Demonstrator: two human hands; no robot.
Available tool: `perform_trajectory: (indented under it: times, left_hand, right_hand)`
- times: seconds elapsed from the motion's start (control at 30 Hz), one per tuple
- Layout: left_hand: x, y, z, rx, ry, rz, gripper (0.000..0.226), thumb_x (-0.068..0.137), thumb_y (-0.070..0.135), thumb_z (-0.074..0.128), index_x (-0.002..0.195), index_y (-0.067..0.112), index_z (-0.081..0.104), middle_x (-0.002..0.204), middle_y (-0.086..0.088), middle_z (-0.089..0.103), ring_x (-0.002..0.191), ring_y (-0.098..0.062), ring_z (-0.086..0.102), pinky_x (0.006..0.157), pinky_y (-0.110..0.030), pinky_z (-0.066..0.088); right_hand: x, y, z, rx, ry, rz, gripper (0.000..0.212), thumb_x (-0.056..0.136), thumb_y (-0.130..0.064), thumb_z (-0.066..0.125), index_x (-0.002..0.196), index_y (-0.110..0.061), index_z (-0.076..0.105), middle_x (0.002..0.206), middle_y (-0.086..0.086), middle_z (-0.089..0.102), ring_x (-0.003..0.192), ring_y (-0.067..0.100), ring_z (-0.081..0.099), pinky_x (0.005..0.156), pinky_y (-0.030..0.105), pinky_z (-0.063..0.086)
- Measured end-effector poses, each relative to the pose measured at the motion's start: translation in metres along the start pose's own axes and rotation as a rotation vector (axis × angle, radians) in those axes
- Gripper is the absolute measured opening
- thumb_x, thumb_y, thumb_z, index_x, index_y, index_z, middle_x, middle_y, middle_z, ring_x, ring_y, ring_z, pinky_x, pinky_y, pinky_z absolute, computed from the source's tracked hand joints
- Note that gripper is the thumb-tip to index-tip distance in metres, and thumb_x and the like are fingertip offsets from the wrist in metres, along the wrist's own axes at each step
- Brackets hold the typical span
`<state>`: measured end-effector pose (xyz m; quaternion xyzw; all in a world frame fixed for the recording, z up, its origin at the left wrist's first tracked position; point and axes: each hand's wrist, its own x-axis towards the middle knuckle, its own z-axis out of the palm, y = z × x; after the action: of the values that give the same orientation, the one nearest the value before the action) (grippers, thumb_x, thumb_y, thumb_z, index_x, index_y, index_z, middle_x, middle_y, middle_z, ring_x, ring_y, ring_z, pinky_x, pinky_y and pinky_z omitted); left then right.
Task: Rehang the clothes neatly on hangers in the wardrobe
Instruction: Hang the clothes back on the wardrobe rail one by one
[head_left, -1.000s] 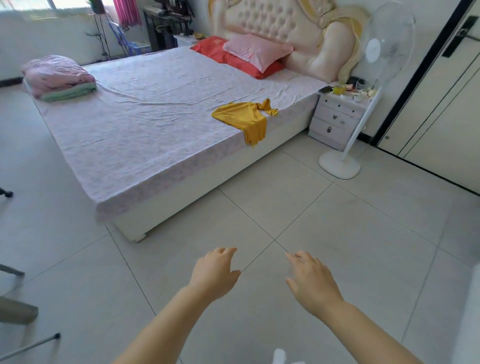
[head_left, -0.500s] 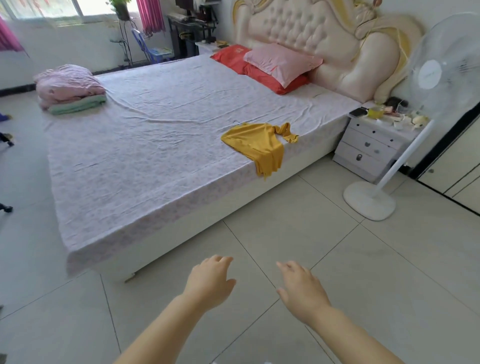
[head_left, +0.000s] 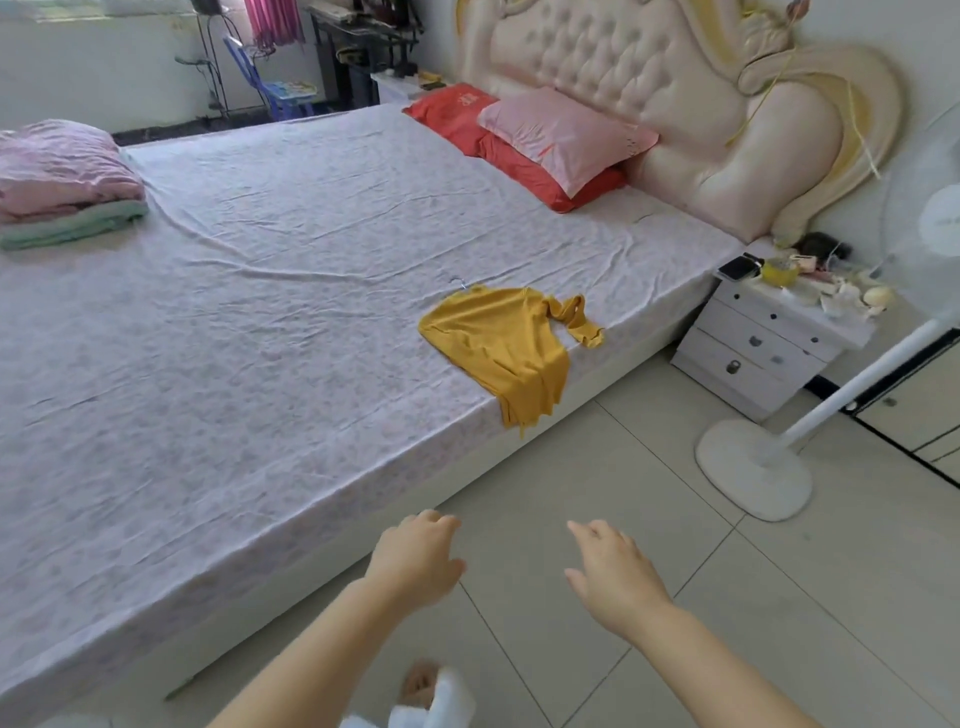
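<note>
- Compared with half a second earlier, the view had closed in on the bed (head_left: 260, 338): the mattress filled far more of the picture, and its near edge sat just ahead of the hands.
- The yellow shirt (head_left: 511, 348) showed larger and nearer than before. It lay in the same spot at the bed's near edge, hem drooping over the side, one sleeve bunched to the right.
- A thin wire hanger hook (head_left: 458, 281) poked out by the shirt's collar, flat on the sheet.
- The fan (head_left: 753, 467) base had slid right and lower in view, with the nightstand (head_left: 753, 358) just behind it.
- A white slipper (head_left: 441, 696) had come into view at the bottom edge.
- The red pillow (head_left: 457, 111) carried a pale mark, too small to read; no other writing was legible.
- The left hand (head_left: 415, 558) reached forward, palm down, fingers loosely curled, holding nothing.
- The right hand (head_left: 615, 569) matched it beside, fingers relaxed and slightly spread, also holding nothing.
- Both hands hung over the tiled floor, well short of the shirt.
</note>
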<state>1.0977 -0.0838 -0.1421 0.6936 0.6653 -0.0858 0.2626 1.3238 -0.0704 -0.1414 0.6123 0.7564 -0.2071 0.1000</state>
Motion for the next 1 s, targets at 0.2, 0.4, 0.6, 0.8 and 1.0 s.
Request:
perform_trajectory:
  times: [0.2, 0.4, 0.6, 0.8, 1.0]
  left_hand:
    - [0.103, 0.000, -0.064, 0.053, -0.044, 0.012, 0.041, 0.090, 0.033, 0.046, 0.128, 0.017, 0.045, 0.130, -0.005, 0.046, 0.117, -0.026, 0.045, 0.092, -0.036, 0.042]
    - [0.207, 0.024, -0.095, 0.029, -0.069, -0.054, 0.039, 0.089, 0.032, 0.047, 0.125, 0.016, 0.048, 0.126, -0.006, 0.050, 0.111, -0.025, 0.049, 0.084, -0.035, 0.044]
    - [0.291, 0.068, -0.134, -0.026, -0.070, -0.170, 0.042, 0.092, 0.035, 0.044, 0.131, 0.019, 0.043, 0.125, -0.005, 0.049, 0.109, -0.024, 0.051, 0.083, -0.036, 0.047]
    - [0.349, 0.086, -0.169, -0.066, -0.056, -0.240, 0.041, 0.092, 0.033, 0.044, 0.130, 0.016, 0.043, 0.128, -0.007, 0.049, 0.114, -0.027, 0.050, 0.090, -0.038, 0.043]
    - [0.413, 0.066, -0.189, -0.116, -0.043, -0.281, 0.042, 0.090, 0.036, 0.047, 0.128, 0.017, 0.046, 0.128, -0.005, 0.049, 0.113, -0.024, 0.051, 0.088, -0.037, 0.046]
  right_hand:
    - [0.105, 0.014, -0.057, 0.015, -0.012, 0.011, 0.055, 0.096, -0.035, 0.043, 0.145, -0.020, 0.023, 0.139, 0.002, 0.036, 0.127, 0.022, 0.035, 0.100, 0.030, 0.032]
    - [0.223, 0.052, -0.099, -0.016, -0.087, -0.064, 0.054, 0.094, -0.035, 0.046, 0.142, -0.020, 0.028, 0.137, 0.005, 0.037, 0.126, 0.025, 0.038, 0.101, 0.034, 0.032]
    - [0.325, 0.099, -0.151, -0.056, -0.161, -0.152, 0.050, 0.093, -0.035, 0.048, 0.138, -0.018, 0.033, 0.134, 0.006, 0.039, 0.124, 0.026, 0.039, 0.098, 0.036, 0.034]
    - [0.409, 0.112, -0.190, -0.105, -0.204, -0.243, 0.048, 0.093, -0.036, 0.048, 0.136, -0.019, 0.035, 0.133, 0.007, 0.041, 0.123, 0.027, 0.040, 0.098, 0.037, 0.036]
    - [0.483, 0.104, -0.208, -0.129, -0.231, -0.292, 0.049, 0.093, -0.036, 0.049, 0.136, -0.018, 0.036, 0.135, 0.007, 0.041, 0.126, 0.027, 0.039, 0.100, 0.038, 0.036]
